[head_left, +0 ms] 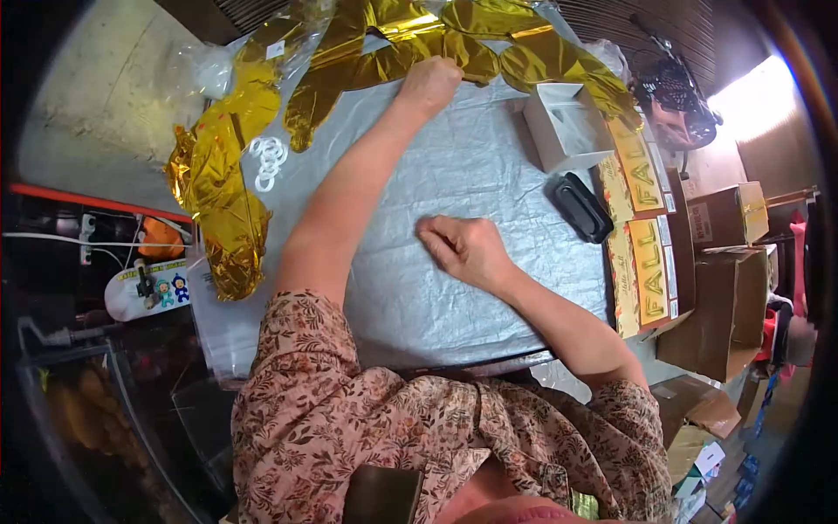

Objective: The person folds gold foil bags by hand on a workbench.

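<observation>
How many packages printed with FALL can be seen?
2. The farther package and the nearer package lie end to end along the right side of the table. More could be hidden underneath.

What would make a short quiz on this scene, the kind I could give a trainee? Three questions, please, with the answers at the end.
1. Short answer: which hand is nearer the gold foil?
2. True or false: the black tray lies nearer the white box than the white rings do.
3. Fill in the blank: the packs bear the word ____ in large letters.

Key:
1. The left hand.
2. True.
3. FALL.
</observation>
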Motion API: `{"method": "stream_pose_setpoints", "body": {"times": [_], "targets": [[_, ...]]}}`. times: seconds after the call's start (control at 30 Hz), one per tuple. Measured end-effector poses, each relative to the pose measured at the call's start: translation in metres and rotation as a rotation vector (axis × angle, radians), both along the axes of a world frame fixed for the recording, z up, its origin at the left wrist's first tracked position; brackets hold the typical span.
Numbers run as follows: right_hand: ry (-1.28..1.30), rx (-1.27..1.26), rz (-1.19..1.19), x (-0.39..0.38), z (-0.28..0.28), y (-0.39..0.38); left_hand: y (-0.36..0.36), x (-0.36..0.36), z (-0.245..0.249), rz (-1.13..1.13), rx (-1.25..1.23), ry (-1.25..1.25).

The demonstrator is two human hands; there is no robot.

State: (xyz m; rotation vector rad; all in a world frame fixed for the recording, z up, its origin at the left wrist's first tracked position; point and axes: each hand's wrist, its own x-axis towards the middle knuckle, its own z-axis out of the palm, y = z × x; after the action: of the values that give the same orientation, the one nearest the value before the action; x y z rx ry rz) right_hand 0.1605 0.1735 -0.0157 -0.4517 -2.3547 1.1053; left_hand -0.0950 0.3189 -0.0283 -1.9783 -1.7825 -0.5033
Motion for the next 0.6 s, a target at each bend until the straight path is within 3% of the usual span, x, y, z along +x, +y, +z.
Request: {"method": "stream_pose_setpoints", "body": {"times": [0.13, 0.2, 0.33, 0.4, 0.5, 0.53, 0.6], "targets": [[-0.035, 0.009, 0.010, 0.001, 0.002, 0.002, -0.001, -0.005, 0.000, 0.017, 0.043, -0.209], [-0.027, -0.003, 0.010, 0.001, 0.004, 0.000, -0.005, -0.009, -0.001, 0.076, 0.057, -0.519], [-0.033, 0.018, 0.009, 0.002, 0.008, -0.001, -0.018, -0.021, 0.009, 0.058, -0.019, -0.817], [-0.115, -0.108, -0.012, 0.002, 0.014, -0.002, -0.009, -0.039, -0.002, 0.011, -0.051, -1.451], [-0.182, -0.010, 0.111, -0.005, 0.027, 0.009, -0.013, -0.033, 0.018, 0.049, 0.015, -1.518], [-0.211, 0.060, 0.058, -0.012, 0.042, 0.016, -0.013, -0.031, 0.022, 0.122, 0.055, -1.533], [-0.292, 0.289, -0.045, -0.040, 0.072, 0.043, -0.004, -0.039, 0.024, 0.054, 0.140, -1.650]]}}
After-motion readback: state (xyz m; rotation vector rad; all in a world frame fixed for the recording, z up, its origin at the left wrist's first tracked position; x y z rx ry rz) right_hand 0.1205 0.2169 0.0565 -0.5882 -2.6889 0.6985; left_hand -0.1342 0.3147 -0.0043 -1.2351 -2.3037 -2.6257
